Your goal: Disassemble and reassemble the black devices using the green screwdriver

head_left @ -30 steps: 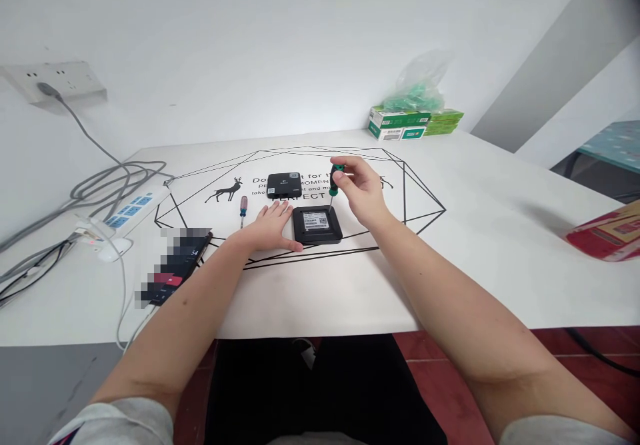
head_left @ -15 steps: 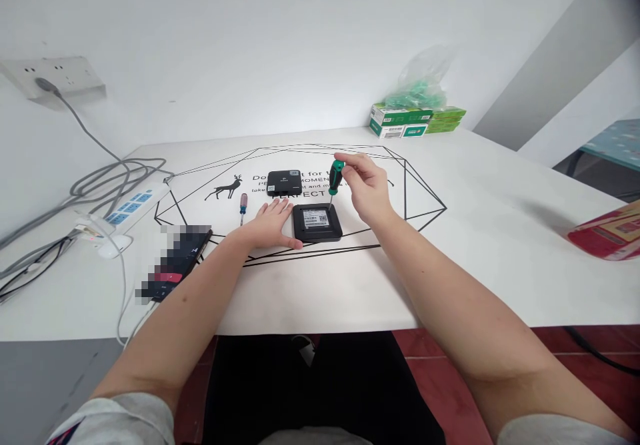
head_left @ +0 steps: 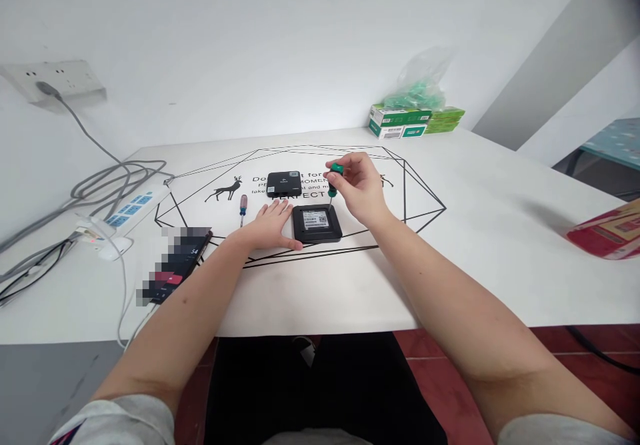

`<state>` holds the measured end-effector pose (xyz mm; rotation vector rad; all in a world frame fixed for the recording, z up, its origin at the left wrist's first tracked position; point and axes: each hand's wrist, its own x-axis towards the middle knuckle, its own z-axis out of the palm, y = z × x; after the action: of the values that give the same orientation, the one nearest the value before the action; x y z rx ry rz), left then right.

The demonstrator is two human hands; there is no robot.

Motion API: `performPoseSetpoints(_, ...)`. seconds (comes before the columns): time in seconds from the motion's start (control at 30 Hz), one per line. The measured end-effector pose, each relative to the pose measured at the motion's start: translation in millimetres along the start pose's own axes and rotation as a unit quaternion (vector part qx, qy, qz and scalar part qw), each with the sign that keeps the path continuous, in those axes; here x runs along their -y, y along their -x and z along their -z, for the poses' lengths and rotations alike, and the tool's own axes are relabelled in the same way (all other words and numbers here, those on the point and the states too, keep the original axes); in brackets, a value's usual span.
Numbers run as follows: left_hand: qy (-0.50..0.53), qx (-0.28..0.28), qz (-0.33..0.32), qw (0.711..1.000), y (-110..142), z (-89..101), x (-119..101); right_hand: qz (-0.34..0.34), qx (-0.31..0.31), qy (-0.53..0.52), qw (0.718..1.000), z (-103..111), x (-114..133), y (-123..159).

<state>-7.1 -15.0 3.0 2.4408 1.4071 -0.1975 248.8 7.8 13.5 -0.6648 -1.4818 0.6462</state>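
Observation:
A small black box (head_left: 317, 223) with a white label lies flat on the white table (head_left: 475, 245). My left hand (head_left: 270, 226) rests flat beside its left edge, fingers stretched out and touching it. My right hand (head_left: 356, 188) pinches the top of a green-handled screwdriver (head_left: 334, 177) held upright, its tip at the box's far right corner. A second black box (head_left: 284, 184) sits just behind. A red-and-blue screwdriver (head_left: 243, 208) lies to the left of my left hand.
A phone (head_left: 175, 265) lies at the front left. A power strip (head_left: 131, 209) with grey cables sits at the left edge, below a wall socket (head_left: 55, 80). Green boxes (head_left: 400, 124) under a plastic bag stand at the back right. A red box (head_left: 607, 233) lies far right.
My right hand's fingers have shifted round the green screwdriver's top, and the handle has dropped slightly and straightened. My left hand and the box have stayed put.

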Motion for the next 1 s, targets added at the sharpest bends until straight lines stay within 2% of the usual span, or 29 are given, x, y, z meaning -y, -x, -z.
performPoseSetpoints(0.27,0.009,-0.007,-0.001,1.0,1.6,-0.2,-0.4,0.005,-0.015,0.026,1.0,-2.3,-1.6,4.7)
performPoseSetpoints(0.47,0.027,-0.023,0.011,0.999,1.7,-1.2,-3.7,0.05,-0.073,0.03,0.996,-2.3,11.5,4.1)
performPoseSetpoints(0.6,0.032,-0.039,-0.004,0.999,-0.3,-4.2,-11.5,0.051,-0.05,-0.018,0.997,-15.5,25.4,12.7)
performPoseSetpoints(0.73,0.028,-0.04,-0.021,0.999,-0.7,-6.6,-18.5,0.053,-0.018,-0.01,0.998,-28.0,31.7,24.2)
performPoseSetpoints(1.0,0.03,-0.045,-0.034,0.998,-2.9,-10.6,-15.3,0.051,-0.008,0.016,0.999,-30.4,33.3,28.9)
